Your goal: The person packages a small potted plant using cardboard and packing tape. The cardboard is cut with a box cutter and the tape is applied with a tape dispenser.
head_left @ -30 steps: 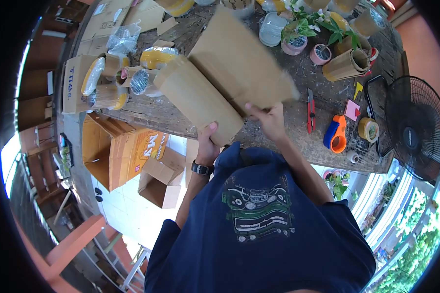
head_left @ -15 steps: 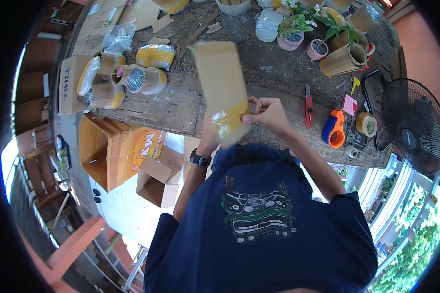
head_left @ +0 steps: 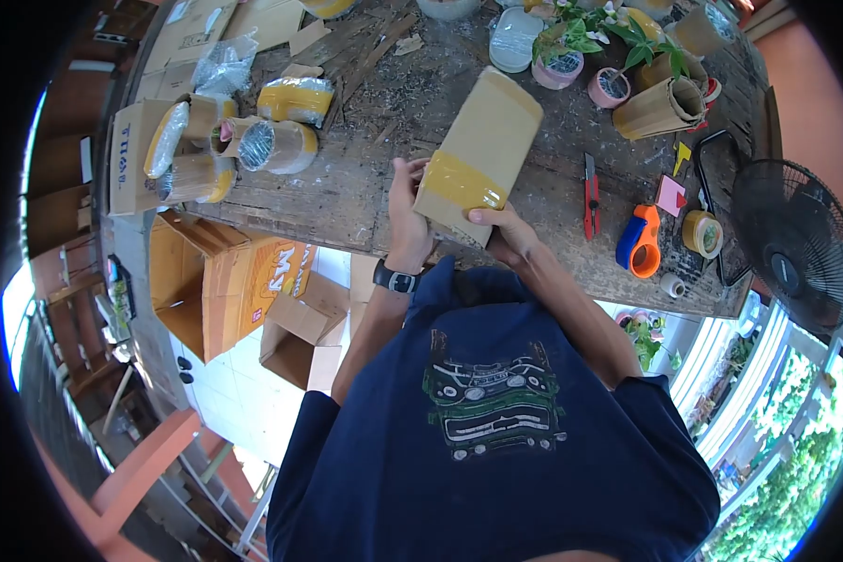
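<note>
A flattened cardboard sleeve (head_left: 490, 131) with a band of yellowish tape near its lower end is held tilted above the table, its top leaning right. My right hand (head_left: 510, 232) grips its lower right corner, thumb on the front face and the other fingers hidden behind. Along the lower left edge, my left hand (head_left: 410, 211) supports it, with the thumb up beside the edge and fingers partly hidden behind the cardboard. To the right on the table lie a red utility knife (head_left: 591, 199) and an orange and blue tape dispenser (head_left: 640, 242).
Wrapped cardboard tubes (head_left: 276, 148) stand at left. Potted plants (head_left: 560, 67) and an open cardboard tube (head_left: 660, 112) are at the back right. A tape roll (head_left: 702, 234) and black fan (head_left: 791, 253) are at right. Open boxes (head_left: 229, 281) sit below the table edge (head_left: 332, 245).
The cardboard sleeve has swung from leaning left to leaning right. My right hand has moved down to its lower corner, and my left hand now shows at its left edge.
</note>
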{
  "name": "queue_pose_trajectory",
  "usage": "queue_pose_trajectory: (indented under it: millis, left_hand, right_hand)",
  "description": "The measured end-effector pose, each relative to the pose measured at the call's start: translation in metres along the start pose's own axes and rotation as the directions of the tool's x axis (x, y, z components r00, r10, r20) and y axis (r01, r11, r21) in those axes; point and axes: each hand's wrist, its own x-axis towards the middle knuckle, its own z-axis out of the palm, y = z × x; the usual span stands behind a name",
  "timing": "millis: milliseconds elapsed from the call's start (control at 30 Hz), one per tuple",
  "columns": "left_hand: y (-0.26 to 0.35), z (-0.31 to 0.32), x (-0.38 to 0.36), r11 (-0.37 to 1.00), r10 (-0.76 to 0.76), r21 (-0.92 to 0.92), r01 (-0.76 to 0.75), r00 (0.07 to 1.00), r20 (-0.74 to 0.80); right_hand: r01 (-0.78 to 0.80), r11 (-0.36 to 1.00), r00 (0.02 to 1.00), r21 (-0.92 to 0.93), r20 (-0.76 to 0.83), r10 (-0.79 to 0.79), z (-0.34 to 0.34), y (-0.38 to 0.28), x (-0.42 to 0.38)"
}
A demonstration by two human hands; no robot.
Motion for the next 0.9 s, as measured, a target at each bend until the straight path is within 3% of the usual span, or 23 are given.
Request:
queue_pose_trajectory:
  millis: [100, 200, 300, 400, 700, 800, 900]
  left_hand:
    - [0.004, 0.019, -0.013, 0.999, 0.052, -0.009, -0.053, 0.992, -0.117]
    - [-0.006, 0.024, -0.027, 0.959, 0.201, 0.215, -0.187, 0.978, -0.047]
    - [-0.023, 0.026, -0.028, 0.899, 0.327, 0.338, -0.280, 0.941, -0.090]
    - [-0.023, 0.027, -0.027, 0.914, 0.315, 0.304, -0.270, 0.942, -0.111]
    - [-0.019, 0.032, -0.020, 0.962, 0.251, 0.137, -0.237, 0.963, -0.095]
    - [-0.024, 0.023, -0.016, 0.957, 0.255, 0.152, -0.245, 0.966, -0.046]
    - [-0.025, 0.027, -0.016, 0.837, 0.394, 0.405, -0.369, 0.919, 0.024]
  right_hand:
    - [0.103, 0.994, 0.995, 0.043, -0.006, -0.103, -0.001, 0.002, 0.002]
    - [0.148, 0.989, 0.988, 0.005, -0.056, -0.147, 0.003, 0.001, 0.000]
    - [0.164, 0.985, 0.983, -0.050, -0.080, -0.168, 0.010, 0.004, -0.003]
    - [0.130, 0.987, 0.989, -0.096, -0.065, -0.137, 0.018, -0.001, -0.010]
    - [0.252, 0.937, 0.961, -0.242, -0.051, -0.272, 0.026, -0.008, -0.010]
    - [0.317, 0.896, 0.912, -0.311, -0.159, -0.378, 0.023, 0.004, -0.006]
    - [0.115, 0.958, 0.959, -0.262, -0.222, -0.175, 0.012, 0.001, -0.008]
